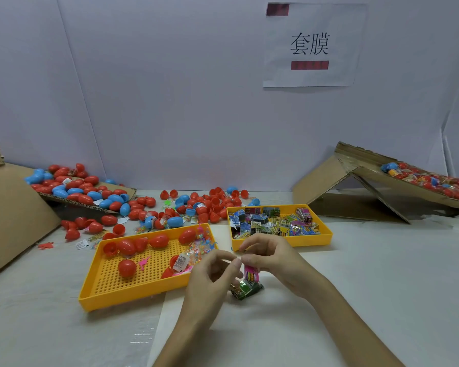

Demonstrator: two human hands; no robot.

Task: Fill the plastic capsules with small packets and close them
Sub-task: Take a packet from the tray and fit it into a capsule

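My left hand (212,274) and my right hand (270,255) meet fingertip to fingertip above the table, just in front of the two yellow trays. My right hand pinches a short strip of small packets (251,274): a pink one on top, a green one (247,288) hanging down onto the table. My left hand's thumb and forefinger pinch the strip's top edge. The left tray (90,295) holds several red capsules (159,241) and capsule halves with small plastic toys. The right tray (326,238) is full of coloured packets (273,222).
Loose red and blue capsules (196,205) lie scattered behind the trays. A cardboard sheet at the left (90,205) carries more. A cardboard ramp at the right (414,186) holds filled capsules. A paper sign (310,46) hangs on the white back wall.
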